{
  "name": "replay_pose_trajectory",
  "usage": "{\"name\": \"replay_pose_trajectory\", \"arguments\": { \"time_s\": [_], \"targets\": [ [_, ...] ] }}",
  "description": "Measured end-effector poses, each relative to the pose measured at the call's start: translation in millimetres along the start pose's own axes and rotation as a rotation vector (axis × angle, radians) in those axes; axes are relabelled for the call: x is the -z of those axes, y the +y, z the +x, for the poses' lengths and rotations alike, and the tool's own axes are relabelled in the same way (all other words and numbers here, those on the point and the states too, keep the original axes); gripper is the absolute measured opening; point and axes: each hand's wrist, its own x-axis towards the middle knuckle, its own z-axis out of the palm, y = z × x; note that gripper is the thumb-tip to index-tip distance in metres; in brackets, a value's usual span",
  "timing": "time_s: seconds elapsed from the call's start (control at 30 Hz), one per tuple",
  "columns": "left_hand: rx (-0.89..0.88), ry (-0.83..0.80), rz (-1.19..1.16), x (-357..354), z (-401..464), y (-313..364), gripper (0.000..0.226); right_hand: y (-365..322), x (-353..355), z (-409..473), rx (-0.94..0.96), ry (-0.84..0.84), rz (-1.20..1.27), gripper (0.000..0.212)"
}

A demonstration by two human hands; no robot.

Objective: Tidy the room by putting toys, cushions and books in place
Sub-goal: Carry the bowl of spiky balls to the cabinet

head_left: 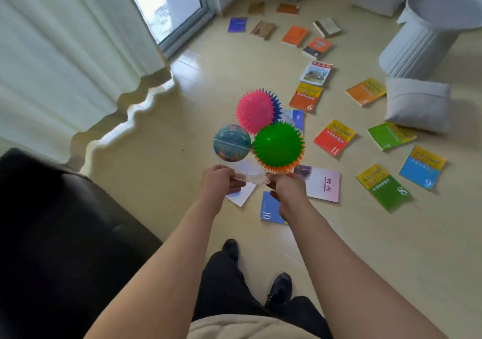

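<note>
four balls ride piled in a clear plastic container [247, 173] we hold out above the book-strewn floor: pink spiky rubber ball [255, 111] highest, green spiky ball [277, 144], teal printed ball [231, 143], a blue one behind. our left hand [221, 182] and right hand [285, 186] curl round its near edge. tilting it could spill them. the pile's long axis stands upright.

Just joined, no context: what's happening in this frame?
A person stands holding a clear plastic container with both hands, left hand and right hand gripping its near edge. It carries a pink spiky ball, a green spiky ball, a blue-green patterned ball, and a blue spiky ball half hidden behind. Colourful paperback books and a grey cushion lie scattered on the pale floor, not yet tidied.
</note>
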Motion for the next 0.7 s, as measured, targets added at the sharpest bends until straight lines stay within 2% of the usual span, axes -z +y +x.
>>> {"name": "replay_pose_trajectory", "arguments": {
  "time_s": [0.3,0.57,0.7],
  "targets": [
    [-0.038,0.152,-0.166,128,63,67,0.012,-41,-169,4,0.036,-0.168,-0.114,0.013],
    [-0.117,0.154,-0.157,235,171,186,0.014,-113,-340,27,0.11,-0.254,-0.094,0.007],
    [-0.171,0.107,-0.119,272,215,244,0.012,-149,-404,37,0.149,-0.22,-0.062,0.003]
  ]
}}
